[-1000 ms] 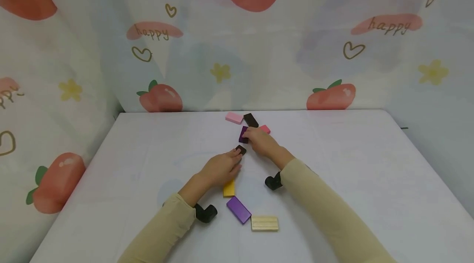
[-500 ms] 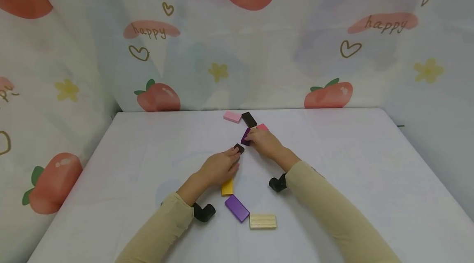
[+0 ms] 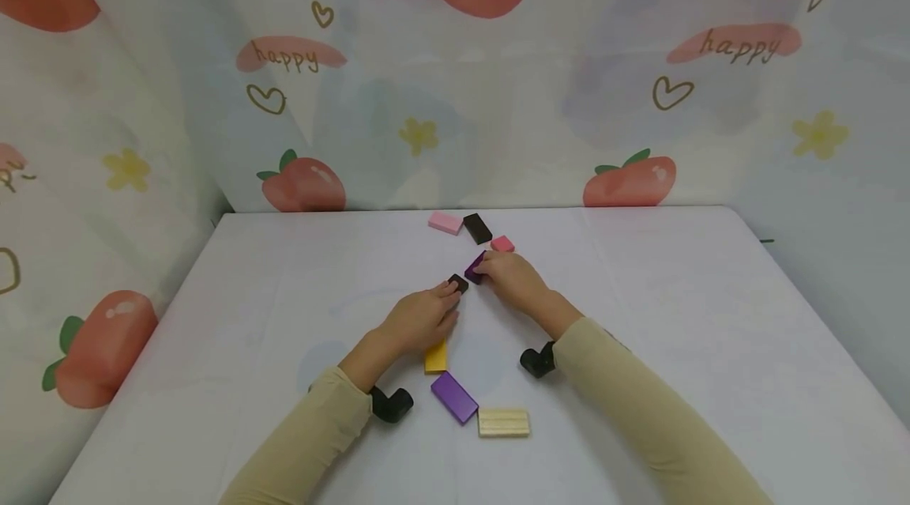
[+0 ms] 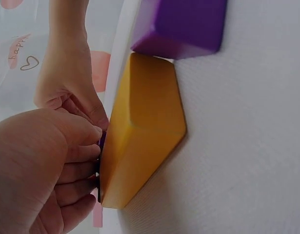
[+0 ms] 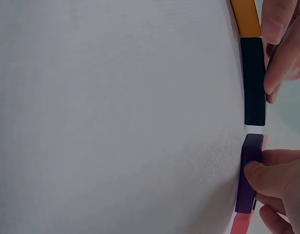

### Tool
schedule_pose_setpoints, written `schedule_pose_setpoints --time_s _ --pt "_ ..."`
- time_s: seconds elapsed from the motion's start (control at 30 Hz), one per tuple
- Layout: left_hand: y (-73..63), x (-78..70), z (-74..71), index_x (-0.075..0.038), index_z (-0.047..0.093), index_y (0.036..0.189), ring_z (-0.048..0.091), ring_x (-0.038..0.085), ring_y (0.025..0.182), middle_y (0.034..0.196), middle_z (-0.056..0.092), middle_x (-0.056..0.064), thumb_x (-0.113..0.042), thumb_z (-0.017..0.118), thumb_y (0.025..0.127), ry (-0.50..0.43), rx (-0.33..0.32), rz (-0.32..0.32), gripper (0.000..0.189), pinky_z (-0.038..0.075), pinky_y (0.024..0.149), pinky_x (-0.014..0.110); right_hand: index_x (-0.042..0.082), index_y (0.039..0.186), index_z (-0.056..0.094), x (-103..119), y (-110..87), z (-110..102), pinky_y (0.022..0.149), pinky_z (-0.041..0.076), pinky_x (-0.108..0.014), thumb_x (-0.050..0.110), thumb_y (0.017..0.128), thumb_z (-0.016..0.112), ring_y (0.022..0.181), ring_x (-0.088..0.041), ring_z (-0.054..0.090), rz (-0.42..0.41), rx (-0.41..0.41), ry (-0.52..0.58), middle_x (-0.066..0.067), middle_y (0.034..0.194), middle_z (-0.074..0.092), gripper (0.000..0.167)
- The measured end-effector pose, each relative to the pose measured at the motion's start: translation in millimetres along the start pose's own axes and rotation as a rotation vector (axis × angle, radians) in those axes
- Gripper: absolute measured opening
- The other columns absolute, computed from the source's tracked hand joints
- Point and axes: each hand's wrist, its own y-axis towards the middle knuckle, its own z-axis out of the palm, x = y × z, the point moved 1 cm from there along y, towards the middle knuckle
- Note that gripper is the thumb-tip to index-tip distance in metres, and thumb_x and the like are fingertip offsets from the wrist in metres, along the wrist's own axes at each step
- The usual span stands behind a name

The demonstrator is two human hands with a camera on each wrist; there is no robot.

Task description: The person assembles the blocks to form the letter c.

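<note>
A printed backdrop is rising behind the white surface, its top running out of view. Two beige sleeves are crossing the near edge of the head view, which is cutting them off. The left hand is resting its fingers, loosely extended, against a dark block and hiding much of it from above. The right hand is pinching a dark purple block between thumb and fingers; its own fingers are covering part of that block, which is sitting on the surface just beyond the dark one — a narrow gap is showing between them in the right wrist view. Nearer the person, a bright purple block and a wooden block are lying in full view, while the yellow block is disappearing partly under the left hand. Farther off, a black block, a pale pink block and a coral block are lying — the last partly hidden.
</note>
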Motion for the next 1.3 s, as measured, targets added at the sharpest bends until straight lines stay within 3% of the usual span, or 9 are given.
schedule_pose_setpoints --time_s 0.2,0.63,0.97,1.3 --pt "0.4 -0.9 -0.9 0.001 0.055 0.126 0.042 0.022 0.125 0.133 0.049 0.012 -0.021 0.052 0.093 0.007 0.0 0.002 0.039 0.038 0.098 0.035 0.001 0.098 0.071 3 -1.8 0 0.081 0.05 -0.032 0.003 0.08 0.07 0.084 -0.022 0.062 0.01 -0.026 -0.02 -0.009 0.089 0.065 0.018" --pt "0.9 -0.5 0.5 0.0 0.055 0.125 0.042 0.021 0.125 0.132 0.049 0.011 -0.02 0.051 0.094 0.001 0.01 -0.019 0.038 0.038 0.098 0.036 0.002 0.101 0.071 10 -2.8 2 0.076 0.051 -0.03 0.009 0.08 0.071 0.077 -0.02 0.059 0.096 0.022 -0.061 -0.007 0.083 0.062 0.022" --pt "1.4 -2.3 -3.0 0.001 0.055 0.125 0.042 0.022 0.124 0.131 0.05 0.011 -0.019 0.051 0.094 -0.017 -0.002 -0.014 0.037 0.038 0.098 0.036 0.004 0.089 0.073 14 -5.8 2 0.066 0.051 -0.032 0.011 0.079 0.073 0.069 -0.021 0.06 0.062 -0.056 -0.129 -0.005 0.074 0.059 0.012" --pt "1.4 -0.9 -1.4 0.001 0.055 0.125 0.042 0.022 0.124 0.131 0.05 0.012 -0.019 0.052 0.093 -0.021 0.003 -0.011 0.037 0.038 0.098 0.036 0.006 0.082 0.073 21 -5.1 1 0.059 0.05 -0.028 0.015 0.079 0.073 0.062 -0.019 0.058 0.088 -0.029 -0.218 -0.004 0.071 0.058 0.01"
